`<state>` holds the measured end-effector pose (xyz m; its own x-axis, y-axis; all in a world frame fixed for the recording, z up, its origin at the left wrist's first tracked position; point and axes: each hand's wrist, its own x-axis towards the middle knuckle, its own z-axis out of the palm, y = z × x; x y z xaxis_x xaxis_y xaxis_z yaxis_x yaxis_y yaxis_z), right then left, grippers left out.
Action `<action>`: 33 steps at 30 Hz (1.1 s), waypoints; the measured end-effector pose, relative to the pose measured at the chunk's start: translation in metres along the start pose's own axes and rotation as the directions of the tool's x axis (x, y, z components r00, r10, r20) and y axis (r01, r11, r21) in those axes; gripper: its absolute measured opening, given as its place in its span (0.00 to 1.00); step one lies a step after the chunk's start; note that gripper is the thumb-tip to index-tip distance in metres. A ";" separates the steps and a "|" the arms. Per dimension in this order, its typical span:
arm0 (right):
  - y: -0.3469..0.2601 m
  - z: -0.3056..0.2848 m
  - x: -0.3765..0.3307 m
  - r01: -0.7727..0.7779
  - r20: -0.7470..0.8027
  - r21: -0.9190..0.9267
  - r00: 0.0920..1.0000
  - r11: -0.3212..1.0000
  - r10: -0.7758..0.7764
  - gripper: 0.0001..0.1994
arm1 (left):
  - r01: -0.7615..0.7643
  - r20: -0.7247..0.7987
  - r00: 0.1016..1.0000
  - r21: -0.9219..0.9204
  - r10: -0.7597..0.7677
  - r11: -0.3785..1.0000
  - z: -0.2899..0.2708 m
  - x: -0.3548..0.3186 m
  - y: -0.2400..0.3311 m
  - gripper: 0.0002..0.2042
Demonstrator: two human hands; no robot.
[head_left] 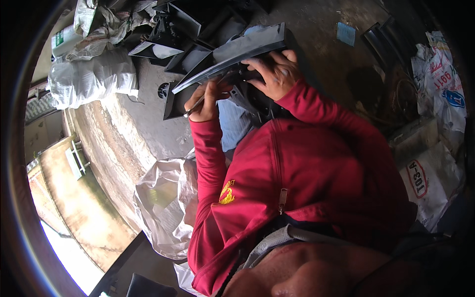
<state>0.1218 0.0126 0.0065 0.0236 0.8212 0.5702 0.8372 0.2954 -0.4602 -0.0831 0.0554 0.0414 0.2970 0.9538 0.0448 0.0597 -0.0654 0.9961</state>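
A long dark plastic panel (232, 52) with a pale, glossy edge lies tilted in front of my chest. My right hand (278, 74) is closed on its right end, fingers over the rim and thumb underneath. Under the panel's lower left edge, my left hand (204, 101) is closed round a slim metal tool (195, 107). One end of the tool sticks out below the fist; its working end is hidden, so its kind cannot be told. Behind and below the hands sits another black moulded part (247, 101) with openings.
Several black plastic parts (190, 57) are piled beyond the panel. White plastic sacks (94, 76) lie at the far left, an open white sack (166, 203) by my left elbow, printed sacks (438, 81) on the right. A blue piece (346, 33) lies on the floor.
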 end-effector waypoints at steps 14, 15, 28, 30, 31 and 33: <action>-0.001 0.005 -0.003 -0.005 -0.029 -0.023 1.000 1.000 0.004 0.27 | -0.498 0.366 0.862 0.742 0.351 0.448 0.038 0.013 0.022 0.03; 0.001 0.007 -0.003 0.003 -0.043 -0.019 0.999 1.000 -0.004 0.27 | -0.439 0.296 0.898 0.674 0.326 0.594 0.029 0.012 0.012 0.05; 0.000 0.001 0.001 0.026 0.000 -0.028 1.000 0.999 -0.026 0.28 | 0.140 0.018 0.990 -0.131 -0.139 0.981 -0.005 -0.001 -0.012 0.18; -0.002 0.001 0.000 0.026 -0.005 -0.018 1.000 1.000 -0.026 0.29 | 0.058 0.005 0.998 0.038 -0.058 0.998 0.001 -0.003 0.003 0.15; -0.002 0.003 -0.001 0.012 0.056 -0.021 0.998 1.000 -0.010 0.30 | 0.025 0.017 0.999 0.168 -0.028 0.985 0.007 -0.005 0.005 0.14; -0.003 -0.001 -0.002 0.017 0.032 -0.013 0.999 1.000 -0.017 0.30 | -0.118 0.073 0.993 0.423 0.096 0.898 0.014 -0.005 0.006 0.09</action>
<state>0.1199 0.0094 0.0073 -0.0076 0.8312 0.5559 0.8446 0.3030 -0.4415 -0.0706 0.0463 0.0458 0.3704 0.9191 0.1344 0.4218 -0.2953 0.8572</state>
